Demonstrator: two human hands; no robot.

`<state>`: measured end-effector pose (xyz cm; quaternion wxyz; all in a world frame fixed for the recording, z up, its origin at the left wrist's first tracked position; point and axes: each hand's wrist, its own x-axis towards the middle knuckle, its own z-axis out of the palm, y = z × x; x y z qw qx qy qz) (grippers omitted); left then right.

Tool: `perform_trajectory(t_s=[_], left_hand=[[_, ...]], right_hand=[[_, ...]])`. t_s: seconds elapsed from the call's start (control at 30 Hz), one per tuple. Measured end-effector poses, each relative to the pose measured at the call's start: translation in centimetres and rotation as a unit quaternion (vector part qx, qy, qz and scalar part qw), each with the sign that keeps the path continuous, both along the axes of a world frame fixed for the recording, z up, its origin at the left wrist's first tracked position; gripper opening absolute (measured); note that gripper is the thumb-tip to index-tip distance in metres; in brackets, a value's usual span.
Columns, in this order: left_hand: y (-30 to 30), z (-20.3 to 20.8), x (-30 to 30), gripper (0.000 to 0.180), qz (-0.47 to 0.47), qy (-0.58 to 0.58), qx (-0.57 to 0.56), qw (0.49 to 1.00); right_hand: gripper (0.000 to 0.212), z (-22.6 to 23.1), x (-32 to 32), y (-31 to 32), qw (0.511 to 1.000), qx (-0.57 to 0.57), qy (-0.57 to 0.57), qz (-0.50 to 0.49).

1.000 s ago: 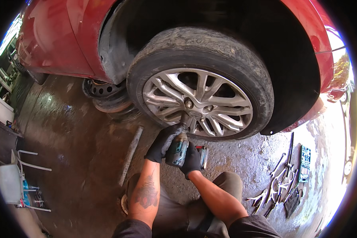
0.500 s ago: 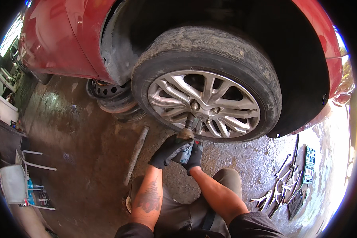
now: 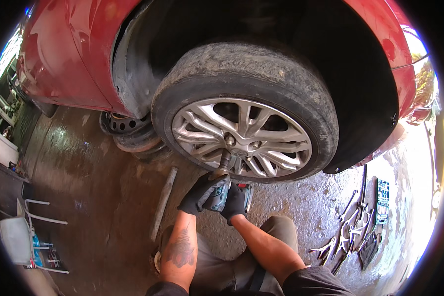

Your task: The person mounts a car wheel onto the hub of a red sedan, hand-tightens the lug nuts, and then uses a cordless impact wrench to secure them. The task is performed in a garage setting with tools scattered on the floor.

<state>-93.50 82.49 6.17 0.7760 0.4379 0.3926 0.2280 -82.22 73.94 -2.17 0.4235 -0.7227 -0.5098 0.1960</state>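
Observation:
My gloved left hand [image 3: 198, 193] is closed around the front body of a teal and black cordless impact wrench [image 3: 216, 199]. Behind it, my gloved right hand [image 3: 235, 201] grips the tool at its handle, which is partly hidden. A long socket [image 3: 225, 160] points up from the tool to the lower left of the wheel's hub; whether it sits on a nut there is hard to see. Other lug nuts [image 3: 229, 140] show around the hub of the silver alloy wheel [image 3: 296, 143]. Its worn black tire [image 3: 246, 61] stands inside the red car's wheel arch.
A metal pipe [image 3: 164, 204] lies on the wet floor left of my hands. Steel rims [image 3: 133, 138] lie stacked behind the tire. Wrenches and other hand tools [image 3: 350, 232] lie at right beside a teal socket case [image 3: 382, 202]. A white chair [image 3: 16, 239] stands far left.
The whole view has shifted slightly, so the wheel and my hands appear further left and a little lower. Both hands keep their hold on the impact wrench, its socket still at the hub.

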Motion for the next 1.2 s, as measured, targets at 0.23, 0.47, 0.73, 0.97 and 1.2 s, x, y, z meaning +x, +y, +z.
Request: perform_trajectory(t_s=[0.23,0.47,0.73,0.97,1.2], left_hand=[[0.1,-0.3,-0.2,0.032,-0.001,0.007,0.003,1.0],[1.3,-0.3,0.2,0.029,-0.017,-0.046,0.004,0.999],[0.8,-1.5,1.7,0.024,-0.099,-0.03,0.038,0.994],[0.4,-1.3,4.4,0.027,-0.155,-0.056,0.106,0.981],[0.3,0.0,3.5,0.032,-0.185,0.018,0.077,0.98]], right_hand=[[0.033,1.4,-0.3,-0.4,0.999,-0.053,0.001,0.01],[0.046,2.7,0.0,-0.8,0.996,-0.087,0.012,0.004],[0.063,3.0,0.5,-4.6,0.997,-0.071,-0.032,-0.009],[0.054,2.9,2.5,-6.5,0.997,-0.062,0.026,-0.033],[0.059,5.1,-0.2,-7.1,0.992,-0.1,0.048,-0.062]])
